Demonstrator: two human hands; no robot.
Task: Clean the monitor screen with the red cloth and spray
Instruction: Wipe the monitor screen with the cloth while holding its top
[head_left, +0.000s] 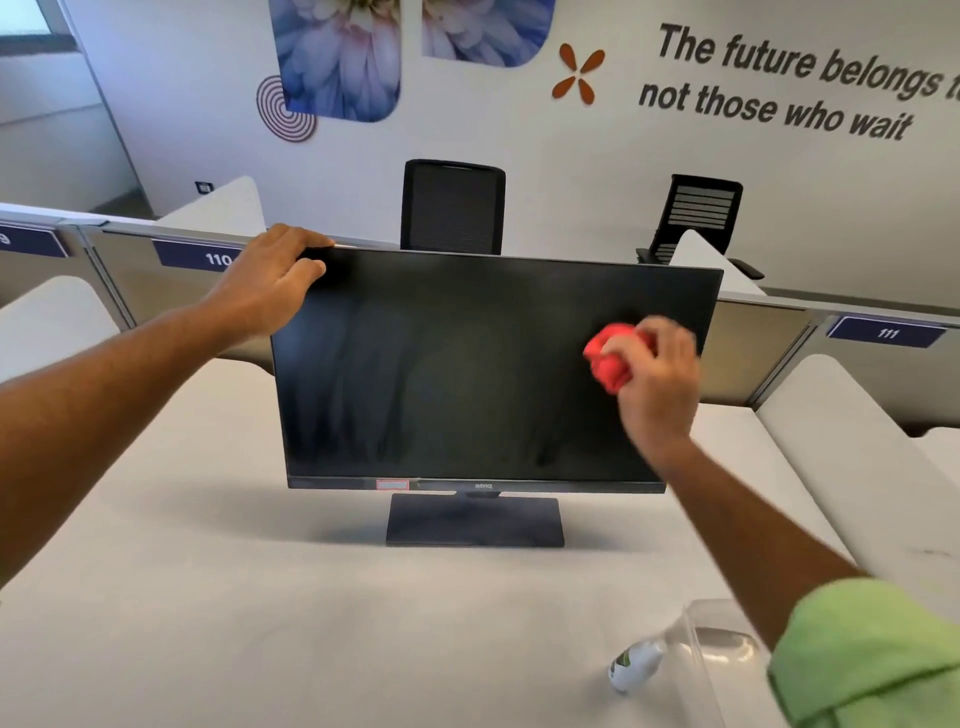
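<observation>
A right hand (657, 379) presses a bunched red cloth (613, 358) to the monitor (467, 374), left hand (275, 280) gripping its corner, spray bottle (636, 665) lying beside a clear tray (711, 654)

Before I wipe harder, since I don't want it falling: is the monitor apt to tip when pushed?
Probably somewhat. The monitor is a wide panel on a narrow stand base, so top-heavy. The left hand grips its upper corner, likely bracing it, while the right hand presses the red cloth against the screen.

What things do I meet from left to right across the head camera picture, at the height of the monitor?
Left hand gripping the monitor's top corner → monitor → red cloth → right hand holding it.
</observation>
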